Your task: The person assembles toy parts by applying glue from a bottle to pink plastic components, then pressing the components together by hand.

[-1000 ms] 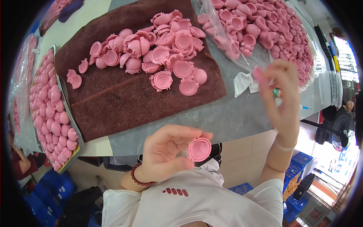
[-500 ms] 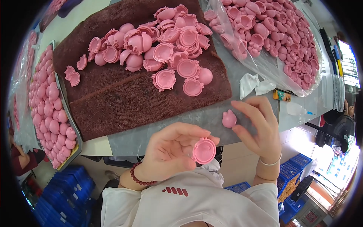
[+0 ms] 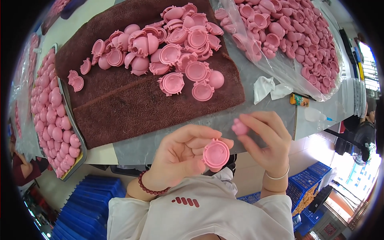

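Brown towel [image 3: 148, 109] on grey table [image 3: 134, 152]

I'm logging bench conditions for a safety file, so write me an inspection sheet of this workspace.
Surface: grey worktop, partly covered by a brown towel.
Job's things: loose pink shells heaped on the towel; more pink parts in a clear plastic bag, upper right; rounded pink pieces filling a tray, left.
Clutter: white scraps, a small printed box and a clear bottle with a blue tip, right.
Hands: left hand holds a round pink shell, hollow side showing; right hand pinches a small pink piece.
Cables: nothing seen on the worktop.
Surroundings: blue crates below, left and right; dark fan, far right.
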A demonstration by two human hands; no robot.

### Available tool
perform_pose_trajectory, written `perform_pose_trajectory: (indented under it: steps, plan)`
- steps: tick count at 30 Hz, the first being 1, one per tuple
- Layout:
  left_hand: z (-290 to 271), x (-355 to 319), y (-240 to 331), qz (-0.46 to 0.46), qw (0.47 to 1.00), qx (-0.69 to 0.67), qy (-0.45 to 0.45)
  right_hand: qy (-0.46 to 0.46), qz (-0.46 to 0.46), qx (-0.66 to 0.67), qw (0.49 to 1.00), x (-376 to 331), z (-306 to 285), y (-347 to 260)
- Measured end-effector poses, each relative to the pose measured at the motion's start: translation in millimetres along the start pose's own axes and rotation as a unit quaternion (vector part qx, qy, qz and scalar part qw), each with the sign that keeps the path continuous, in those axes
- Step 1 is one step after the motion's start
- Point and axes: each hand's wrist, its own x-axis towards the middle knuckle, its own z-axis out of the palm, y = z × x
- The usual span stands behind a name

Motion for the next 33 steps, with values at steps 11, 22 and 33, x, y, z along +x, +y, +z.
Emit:
perform_pose_trajectory:
  steps: [11,22,33]
  plan:
    - [1,3,-10,0.240,0.896,0.372,-0.040,0.007,-0.121,0.110,0.987,2,-1,-18]
    - [-2,11,-8,0.285,0.865,0.412,-0.031,0.076,-0.162,0.139,0.974,-14,23,-21]
    - [-7,7,-4,0.294,0.851,0.433,-0.050,0.084,-0.081,0.178,0.977,-24,12,-19]
